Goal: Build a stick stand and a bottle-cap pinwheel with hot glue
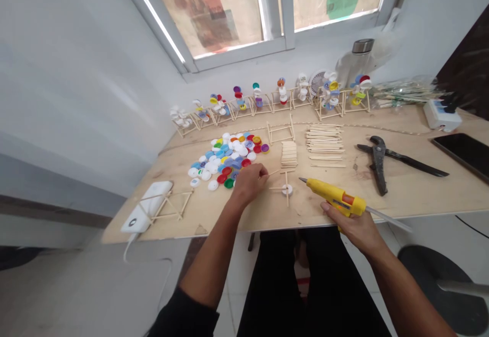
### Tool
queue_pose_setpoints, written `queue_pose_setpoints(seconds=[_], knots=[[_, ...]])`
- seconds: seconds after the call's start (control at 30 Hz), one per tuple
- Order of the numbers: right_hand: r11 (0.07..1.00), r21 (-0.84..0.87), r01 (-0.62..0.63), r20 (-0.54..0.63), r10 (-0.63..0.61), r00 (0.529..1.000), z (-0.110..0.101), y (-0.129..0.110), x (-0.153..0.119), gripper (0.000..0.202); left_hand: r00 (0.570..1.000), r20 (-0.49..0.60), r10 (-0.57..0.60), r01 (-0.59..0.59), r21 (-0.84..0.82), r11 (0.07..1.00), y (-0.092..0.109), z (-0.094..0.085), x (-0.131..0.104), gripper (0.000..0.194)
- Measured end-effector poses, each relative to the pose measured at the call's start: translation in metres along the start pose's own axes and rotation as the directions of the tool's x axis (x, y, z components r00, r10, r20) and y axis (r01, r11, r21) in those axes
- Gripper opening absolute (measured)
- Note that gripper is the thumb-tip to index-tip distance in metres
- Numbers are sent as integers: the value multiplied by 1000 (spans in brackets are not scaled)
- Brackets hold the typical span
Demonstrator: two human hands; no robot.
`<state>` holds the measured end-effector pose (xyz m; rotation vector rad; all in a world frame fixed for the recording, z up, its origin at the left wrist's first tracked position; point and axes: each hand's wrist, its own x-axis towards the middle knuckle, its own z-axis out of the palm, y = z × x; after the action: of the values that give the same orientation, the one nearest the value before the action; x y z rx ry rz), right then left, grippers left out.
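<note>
My left hand [250, 184] pinches a short thin wooden stick [274, 172] beside the pile of coloured bottle caps [225, 159]. Just right of it, a white cap [287, 190] lies on the table with sticks fixed across it. My right hand [353, 225] is wrapped round a yellow glue gun [334, 194], whose nozzle points left toward that cap without touching it. Short sticks [289, 153] are stacked above the cap, and a bundle of longer sticks [324, 139] lies to their right.
Several stick frames with cap wheels [240, 103] line the wall. A bare stick frame [280, 132] stands in front of them. A power bank [147, 207] is at left; pliers [378, 164], a phone [464, 153] and a power strip [442, 115] are at right.
</note>
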<state>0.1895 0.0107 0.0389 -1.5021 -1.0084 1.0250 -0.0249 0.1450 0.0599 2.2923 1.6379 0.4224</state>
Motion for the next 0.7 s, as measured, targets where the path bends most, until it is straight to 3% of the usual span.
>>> queue_pose_setpoints(seconds=[0.13, 0.3, 0.5, 0.7], knots=[[1000, 0, 13, 1, -13, 1000, -1, 3, 1, 34, 995, -91, -46, 38, -90, 995, -12, -8, -37, 7], [999, -30, -30, -60, 28, 998, -1, 7, 3, 38, 997, -40, -63, 59, -105, 993, -10, 0, -69, 6], [994, -77, -78, -152, 66, 986, 0, 12, 1, 48, 1000, -29, -4, 3, -42, 999, -4, 12, -72, 6], [993, -102, -55, -128, 42, 991, -1, 12, 0, 47, 998, -7, 63, -63, 23, 998, 1, 16, -68, 4]])
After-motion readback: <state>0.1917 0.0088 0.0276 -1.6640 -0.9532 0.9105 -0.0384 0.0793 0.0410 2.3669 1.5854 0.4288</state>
